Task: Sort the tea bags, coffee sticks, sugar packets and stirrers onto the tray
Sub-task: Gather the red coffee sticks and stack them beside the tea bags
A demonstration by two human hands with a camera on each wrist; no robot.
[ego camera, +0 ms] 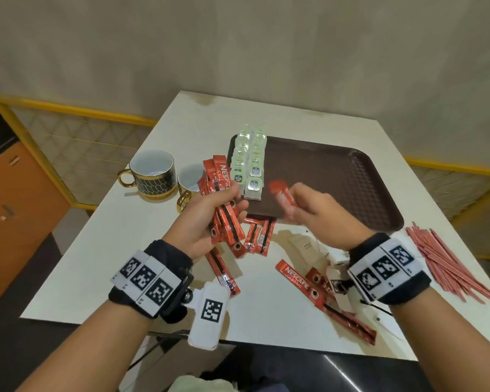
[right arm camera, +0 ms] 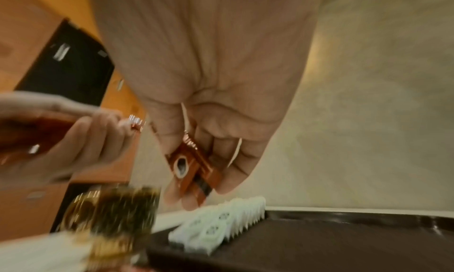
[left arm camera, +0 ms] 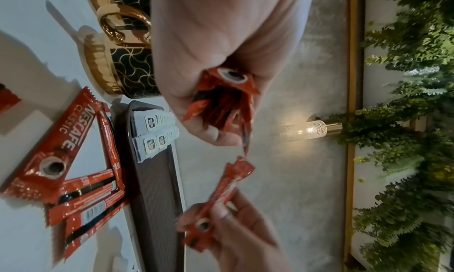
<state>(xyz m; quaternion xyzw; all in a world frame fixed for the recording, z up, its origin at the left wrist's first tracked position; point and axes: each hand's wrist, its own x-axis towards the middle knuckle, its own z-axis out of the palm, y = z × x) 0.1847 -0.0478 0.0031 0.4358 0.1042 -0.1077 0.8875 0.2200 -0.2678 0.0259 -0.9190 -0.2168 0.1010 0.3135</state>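
My left hand [ego camera: 218, 205] grips a bundle of red coffee sticks [ego camera: 219, 193] above the table, left of the brown tray [ego camera: 351, 176]. In the left wrist view the bundle [left arm camera: 226, 103] pokes out of the fist. My right hand [ego camera: 309, 210] pinches one red coffee stick [ego camera: 282, 196] over the tray's near-left corner; the same stick [right arm camera: 194, 169] shows in the right wrist view. Rows of white tea bags [ego camera: 251, 162] lie along the tray's left edge. More coffee sticks [ego camera: 259, 236] lie loose on the table. Red stirrers [ego camera: 447, 264] are piled at the right.
Two black-and-gold mugs [ego camera: 153, 174] stand left of the tray on the white table [ego camera: 102, 267]. Pale paper sugar packets [ego camera: 306, 247] lie near my right wrist, partly hidden. An orange cabinet [ego camera: 17, 205] stands at the left, beyond the table edge.
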